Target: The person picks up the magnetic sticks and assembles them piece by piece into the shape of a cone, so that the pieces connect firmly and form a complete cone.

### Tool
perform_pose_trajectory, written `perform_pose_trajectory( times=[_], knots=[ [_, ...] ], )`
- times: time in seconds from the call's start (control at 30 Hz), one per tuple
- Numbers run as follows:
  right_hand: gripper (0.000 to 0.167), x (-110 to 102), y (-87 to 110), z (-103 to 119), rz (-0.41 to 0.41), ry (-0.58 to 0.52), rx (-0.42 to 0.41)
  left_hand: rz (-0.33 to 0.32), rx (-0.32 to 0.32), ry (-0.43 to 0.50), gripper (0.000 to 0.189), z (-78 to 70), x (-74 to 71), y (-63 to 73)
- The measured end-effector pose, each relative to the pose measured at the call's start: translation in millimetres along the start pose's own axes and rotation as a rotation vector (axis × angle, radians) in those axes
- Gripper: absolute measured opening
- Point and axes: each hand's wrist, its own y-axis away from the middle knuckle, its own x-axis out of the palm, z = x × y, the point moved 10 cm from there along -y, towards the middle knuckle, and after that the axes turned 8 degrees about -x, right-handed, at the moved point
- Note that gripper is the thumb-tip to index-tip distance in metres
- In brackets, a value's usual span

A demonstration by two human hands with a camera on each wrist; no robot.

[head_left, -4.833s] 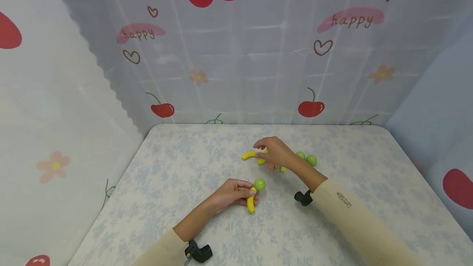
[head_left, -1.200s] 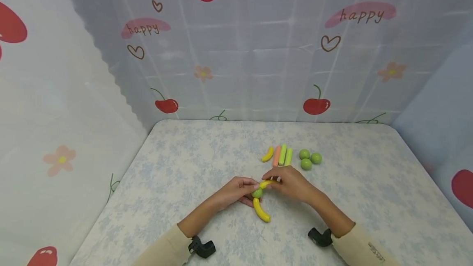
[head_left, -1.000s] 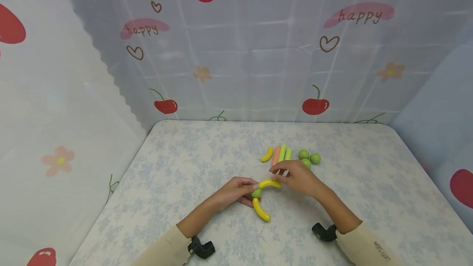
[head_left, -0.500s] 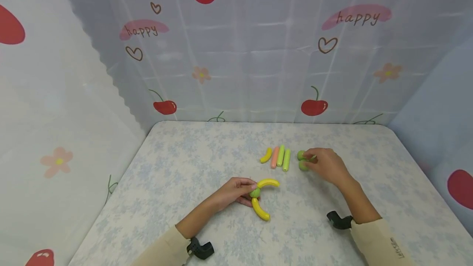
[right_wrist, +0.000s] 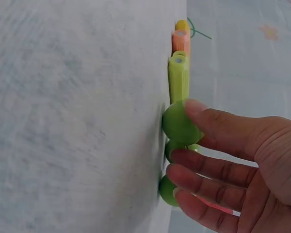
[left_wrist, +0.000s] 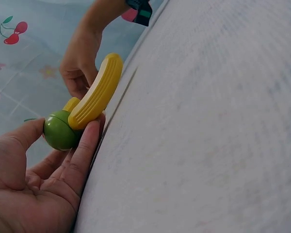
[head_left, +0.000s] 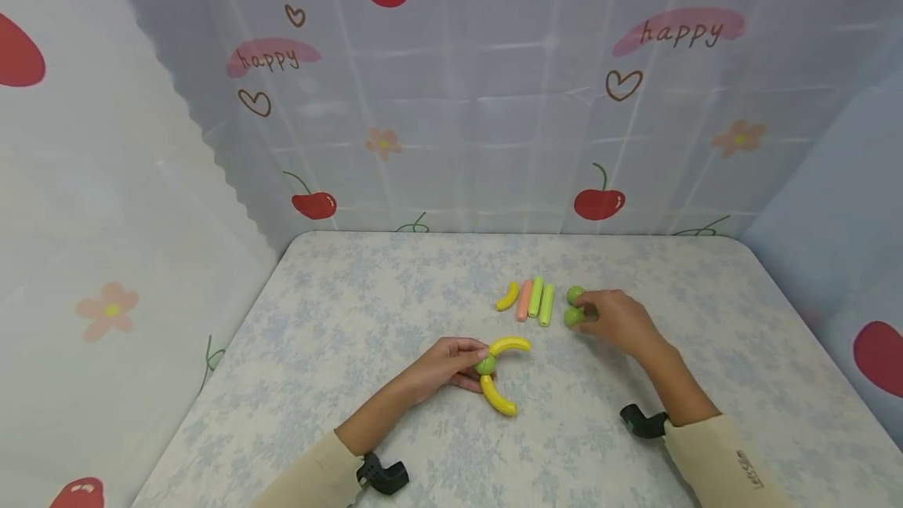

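Note:
My left hand (head_left: 443, 371) pinches a green ball (left_wrist: 61, 130) between thumb and fingers, just above the table. Two curved yellow pieces like small bananas, a far one (head_left: 511, 344) and a near one (head_left: 499, 398), join the ball and point right. Over a cluster of green balls at the right is my right hand (head_left: 621, 324). Its thumb and curled forefinger pinch the nearest green ball (right_wrist: 181, 121). Behind this ball a second green ball (head_left: 575, 295) shows. A third green ball (right_wrist: 168, 190), hidden in the head view, lies beside the other fingertips.
Left of the balls lie a curved yellow piece (head_left: 507, 296), an orange stick (head_left: 524, 300) and two light-green sticks, one of them the nearer green stick (head_left: 546, 305). The patterned table (head_left: 339, 296) ends at a printed curtain (head_left: 458, 139).
The right hand let go of the far yellow piece, which stays joined to the ball in the left hand. It then moved right to the green balls, and the nearest ball has shifted slightly left.

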Motion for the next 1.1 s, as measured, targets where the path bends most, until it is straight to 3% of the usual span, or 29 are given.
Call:
perform_pose_trajectory(
  times=[0.27, 0.4, 0.8, 1.1],
  knots=[
    [0.038, 8.1, -0.1, 7.2, 0.070, 0.017, 0.014, -0.009, -0.003, 0.016, 0.038, 0.2, -1.3, -0.9],
    [0.034, 9.7, -0.5, 16.5, 0.091, -0.038, -0.053, -0.011, -0.002, 0.025, 0.038, -0.4, -1.4, -0.5],
    [0.037, 22.7, 1.0, 58.4, 0.145, -0.335, -0.287, -0.039, 0.000, 0.039, 0.038, -0.9, -3.1, 1.2],
    [0.031, 25.2, 3.9, 74.0, 0.150, -0.399, -0.368, -0.052, 0.014, 0.040, 0.038, -1.1, -4.1, 1.0]
  ],
)
